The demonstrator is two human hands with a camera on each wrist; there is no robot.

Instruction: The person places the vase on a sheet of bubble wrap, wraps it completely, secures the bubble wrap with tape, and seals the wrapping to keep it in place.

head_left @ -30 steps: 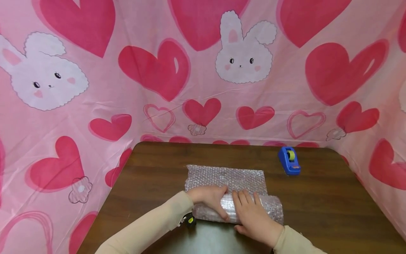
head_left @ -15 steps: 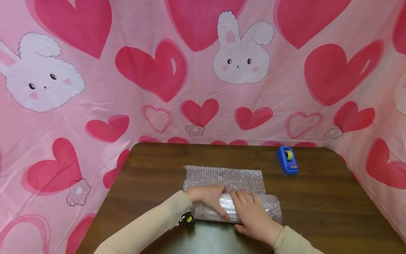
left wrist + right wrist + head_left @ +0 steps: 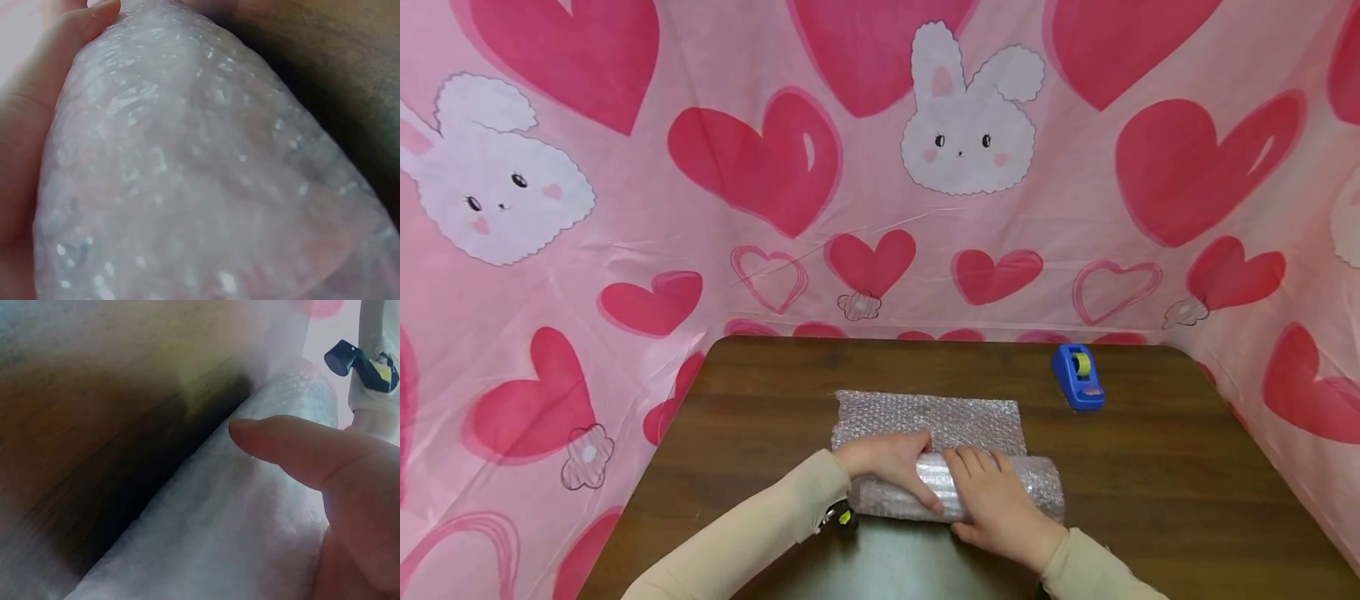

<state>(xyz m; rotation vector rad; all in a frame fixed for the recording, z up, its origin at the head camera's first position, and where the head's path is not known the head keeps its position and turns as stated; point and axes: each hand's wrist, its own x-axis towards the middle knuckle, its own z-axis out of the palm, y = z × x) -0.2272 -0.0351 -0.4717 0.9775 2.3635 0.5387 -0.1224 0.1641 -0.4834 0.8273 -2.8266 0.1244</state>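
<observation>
A roll of clear bubble wrap (image 3: 1043, 485) lies crosswise near the front of the table, its unrolled flat end (image 3: 936, 417) spreading out behind it. My left hand (image 3: 889, 463) grips the left half of the roll, thumb on the near side and fingers over the far side. Around the middle right, my right hand (image 3: 1002, 503) holds the same roll, fingers laid over the top. The bubbled surface (image 3: 181, 162) fills most of the left wrist view. In the right wrist view my right thumb (image 3: 281, 442) rests on the wrap. Whatever is inside the roll cannot be made out.
A blue tape dispenser (image 3: 1079, 379) with a yellow tape roll stands at the back right of the brown wooden table (image 3: 760, 417). Pink fabric (image 3: 850, 208) printed with hearts and rabbits hangs behind the table and along both sides.
Both hands keep the same hold on the bubble wrap roll, which stays in nearly the same place. The whole view has shifted slightly.
</observation>
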